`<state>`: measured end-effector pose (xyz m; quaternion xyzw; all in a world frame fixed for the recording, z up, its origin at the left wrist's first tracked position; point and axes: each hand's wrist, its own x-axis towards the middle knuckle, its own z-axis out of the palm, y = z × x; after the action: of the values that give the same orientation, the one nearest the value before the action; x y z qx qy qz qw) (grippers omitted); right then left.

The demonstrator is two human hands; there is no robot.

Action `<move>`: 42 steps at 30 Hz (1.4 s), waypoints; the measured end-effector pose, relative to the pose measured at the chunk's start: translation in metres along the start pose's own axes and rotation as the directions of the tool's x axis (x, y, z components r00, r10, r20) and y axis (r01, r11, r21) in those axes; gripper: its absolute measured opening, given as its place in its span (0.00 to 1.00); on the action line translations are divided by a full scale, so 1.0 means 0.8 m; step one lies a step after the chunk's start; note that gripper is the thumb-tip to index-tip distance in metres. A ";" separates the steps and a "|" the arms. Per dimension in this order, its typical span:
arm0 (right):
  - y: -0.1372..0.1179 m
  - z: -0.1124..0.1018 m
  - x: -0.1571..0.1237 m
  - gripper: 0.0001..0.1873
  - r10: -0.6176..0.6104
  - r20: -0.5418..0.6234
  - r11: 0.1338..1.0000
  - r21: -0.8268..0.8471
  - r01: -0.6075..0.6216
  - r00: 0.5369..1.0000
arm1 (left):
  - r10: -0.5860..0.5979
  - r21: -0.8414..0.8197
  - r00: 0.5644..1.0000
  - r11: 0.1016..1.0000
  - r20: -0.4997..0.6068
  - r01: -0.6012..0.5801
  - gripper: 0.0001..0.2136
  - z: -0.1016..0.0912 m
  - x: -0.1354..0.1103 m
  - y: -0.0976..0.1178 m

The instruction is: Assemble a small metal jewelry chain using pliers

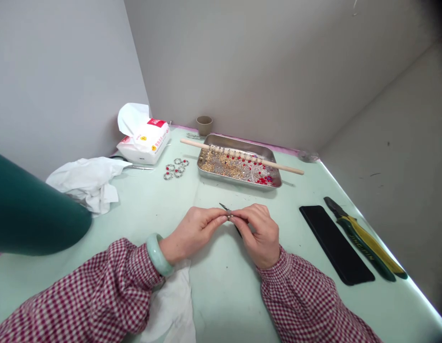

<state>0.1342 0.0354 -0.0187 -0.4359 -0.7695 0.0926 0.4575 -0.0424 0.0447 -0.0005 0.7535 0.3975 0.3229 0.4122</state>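
Note:
My left hand (197, 232) pinches a tiny metallic beaded piece (229, 216) between thumb and forefinger, at the middle of the table. On the other side of it, my right hand (259, 233) closes its thumb and fingers at the same spot. A slim pointed metal tool (224, 206) passes under the fingertips of my right hand; its tip juts out to the upper left and a dark part shows below. Most of the tool is hidden, so its kind is unclear. Several small silver rings with red beads (178, 167) lie farther off to the left.
Behind my hands, a metal tray (238, 182) holds gold, clear and red beads; a wooden rod (285, 167) rests across it. Cutting pliers (364, 238) and a black case (335, 245) lie right. Tissue pack (145, 143), cup (204, 125), crumpled tissue (90, 178) and green cylinder (35, 209) stand left.

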 end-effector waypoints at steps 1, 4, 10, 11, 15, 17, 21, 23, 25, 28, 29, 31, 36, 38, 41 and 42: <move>-0.001 0.001 0.000 0.03 0.006 -0.006 1.000 -0.003 -0.006 1.000 | -0.006 -0.008 1.000 1.000 -0.007 0.006 0.12 0.000 0.000 -0.001; -0.002 0.003 0.002 0.03 0.029 -0.004 1.000 -0.010 -0.029 1.000 | -0.039 -0.003 0.999 0.999 -0.019 0.039 0.12 0.000 0.001 -0.002; -0.001 0.002 0.001 0.03 0.054 -0.002 0.999 0.002 -0.054 0.999 | -0.136 -0.085 0.990 0.987 -0.023 0.133 0.10 -0.004 0.005 0.003; 0.000 0.001 0.000 0.03 0.060 -0.009 0.998 0.004 -0.059 0.998 | -0.167 -0.133 0.986 0.978 -0.028 0.162 0.10 -0.005 0.006 0.005; 0.002 -0.001 -0.001 0.03 0.080 -0.014 0.997 0.007 -0.080 0.997 | -0.261 -0.318 0.965 0.915 -0.003 0.247 0.10 -0.008 0.007 0.008; 0.003 -0.002 -0.002 0.03 0.077 -0.013 0.997 0.007 -0.077 0.997 | -0.266 -0.356 0.964 0.900 0.009 0.251 0.09 -0.009 0.007 0.008; 0.003 -0.001 -0.001 0.03 0.097 -0.060 0.995 -0.017 -0.098 0.993 | -0.269 -0.402 0.963 0.882 -0.003 0.245 0.10 -0.008 0.008 0.006; 0.004 0.000 -0.001 0.03 0.119 -0.065 0.989 -0.075 -0.124 0.991 | -0.277 -0.414 0.961 0.877 -0.017 0.245 0.10 -0.007 0.010 0.004; 0.006 0.002 0.000 0.04 0.139 -0.026 0.977 -0.158 -0.141 0.990 | -0.284 -0.405 0.959 0.879 -0.021 0.251 0.10 -0.004 0.011 0.001; 0.008 0.005 0.000 0.05 0.169 0.041 0.952 -0.265 -0.152 0.985 | -0.291 -0.390 0.956 0.883 -0.020 0.261 0.11 -0.002 0.011 -0.003; 0.008 0.006 0.000 0.04 0.176 0.054 0.944 -0.291 -0.153 0.983 | -0.294 -0.391 0.956 0.883 -0.023 0.262 0.12 -0.001 0.010 -0.004; 0.007 0.006 0.000 0.04 0.183 0.067 0.930 -0.334 -0.150 0.981 | -0.300 -0.391 0.953 0.883 -0.043 0.261 0.13 -0.001 0.009 -0.004; 0.012 0.000 0.003 0.04 0.172 0.145 0.919 -0.379 -0.106 0.974 | -0.294 -0.358 0.955 0.897 -0.049 0.258 0.12 -0.004 0.008 -0.001; 0.018 -0.003 0.003 0.05 0.158 0.163 0.930 -0.356 -0.091 0.974 | -0.288 -0.351 0.956 0.902 -0.048 0.254 0.11 -0.004 0.008 -0.001; 0.027 -0.006 0.003 0.05 0.143 0.171 0.944 -0.319 -0.083 0.975 | -0.270 -0.319 0.962 0.916 -0.046 0.242 0.10 -0.004 0.007 -0.001; 0.029 -0.007 0.003 0.06 0.138 0.177 0.947 -0.312 -0.077 0.974 | -0.263 -0.304 0.964 0.922 -0.043 0.238 0.10 -0.004 0.006 -0.001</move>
<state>0.1520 0.0499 -0.0268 -0.5309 -0.7910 0.0412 0.3011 -0.0433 0.0506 0.0010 0.6121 0.4545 0.3543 0.5416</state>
